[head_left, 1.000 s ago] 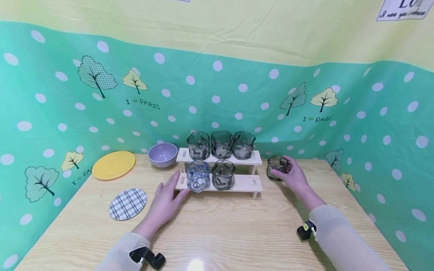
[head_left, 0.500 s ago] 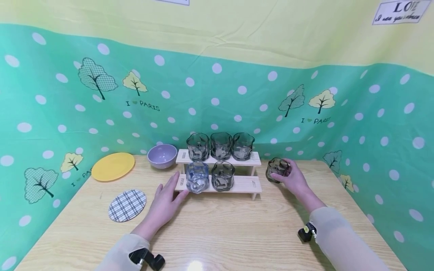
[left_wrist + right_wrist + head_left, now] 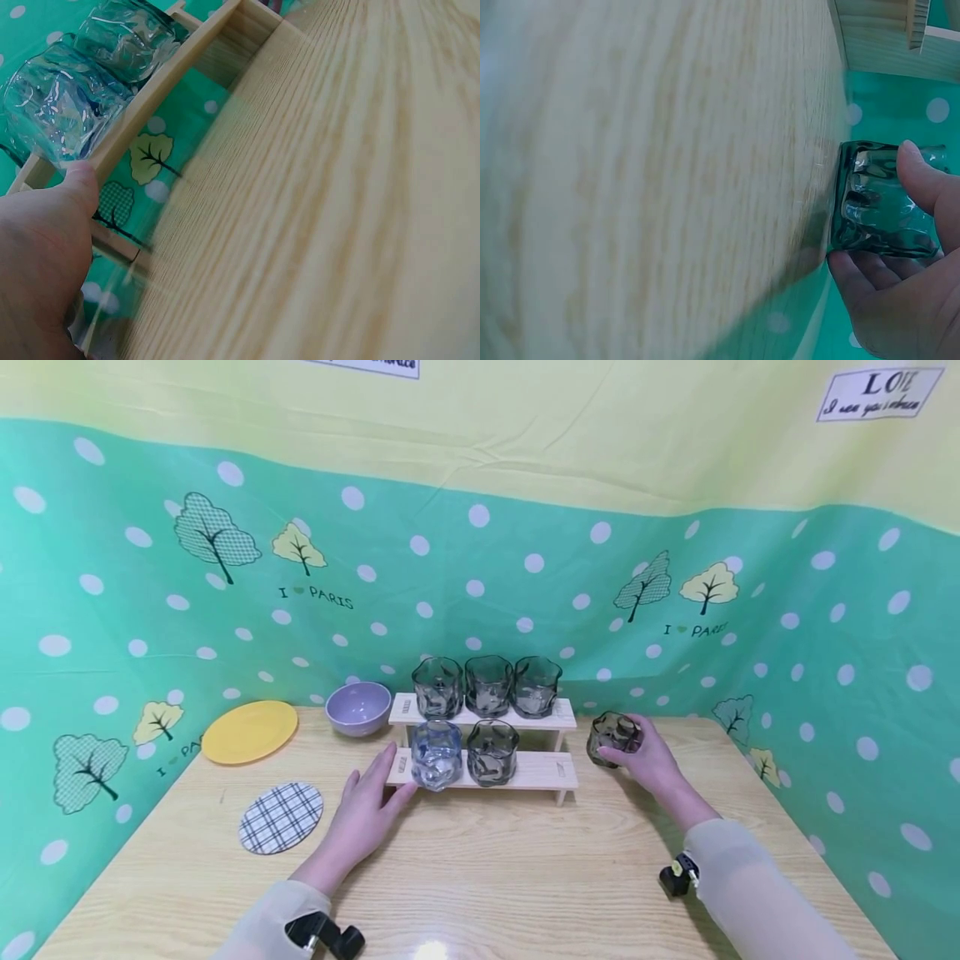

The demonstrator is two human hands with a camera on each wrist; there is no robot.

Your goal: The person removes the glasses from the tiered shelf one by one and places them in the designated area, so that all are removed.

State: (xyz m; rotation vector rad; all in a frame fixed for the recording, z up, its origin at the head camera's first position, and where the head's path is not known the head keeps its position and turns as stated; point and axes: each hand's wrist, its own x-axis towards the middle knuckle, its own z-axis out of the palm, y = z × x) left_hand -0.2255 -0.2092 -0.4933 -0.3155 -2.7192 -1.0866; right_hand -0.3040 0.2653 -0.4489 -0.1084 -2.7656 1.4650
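Note:
My right hand [image 3: 649, 758] grips a dark smoky glass [image 3: 613, 737] just right of the wooden stand, thumb across its near side and fingers round the right; in the right wrist view the glass [image 3: 885, 199] has its base close to the tabletop. My left hand [image 3: 367, 814] rests with extended fingers at the left end of the lower wooden shelf [image 3: 542, 768]. Its thumb touches the front edge beside a bluish clear glass [image 3: 437, 756]. Next to that one stands a smoky glass [image 3: 492, 753]. Three more smoky glasses [image 3: 489, 687] line the upper shelf [image 3: 567, 718].
A purple bowl [image 3: 358, 710] stands left of the upper shelf. Beyond it a yellow plate [image 3: 250, 732] lies at the back left, with a checked round coaster [image 3: 281, 818] nearer. A green dotted cloth [image 3: 480, 585] hangs behind the wooden table [image 3: 495, 877].
The view has tilted slightly upward, so everything sits a little lower in frame. Both hands hold nearly the same places, the right one still gripping the smoky glass.

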